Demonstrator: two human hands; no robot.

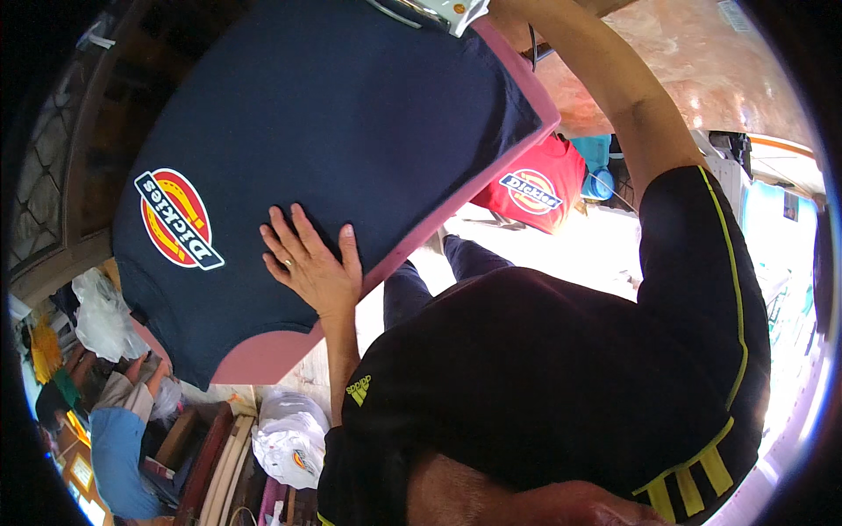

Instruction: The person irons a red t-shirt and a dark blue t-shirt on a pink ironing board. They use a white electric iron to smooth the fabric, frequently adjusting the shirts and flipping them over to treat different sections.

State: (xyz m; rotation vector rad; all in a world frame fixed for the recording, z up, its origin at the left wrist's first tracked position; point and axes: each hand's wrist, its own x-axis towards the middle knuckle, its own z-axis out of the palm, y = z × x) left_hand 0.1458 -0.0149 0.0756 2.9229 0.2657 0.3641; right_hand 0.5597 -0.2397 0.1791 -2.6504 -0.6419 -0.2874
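Observation:
A dark navy T-shirt (289, 131) with a round red, yellow and white print (175, 219) lies spread over a pink padded board (263, 358). My left hand (317, 272) rests flat on the shirt near the board's edge, fingers spread, a ring on one finger. My right arm stretches to the top edge, where a silver and white appliance (438, 14), perhaps an iron, sits on the cloth. Only the wrist side of my right hand (513, 7) shows beside it. Its fingers are cut off by the picture's edge, so its grip is hidden.
Beyond the board hangs a red shirt (539, 188) with a similar print. A bundled white shirt (289, 438) lies below the board beside stacked wooden boards (224, 465). A person in blue (123, 456) is at lower left, near a white plastic bag (103, 316).

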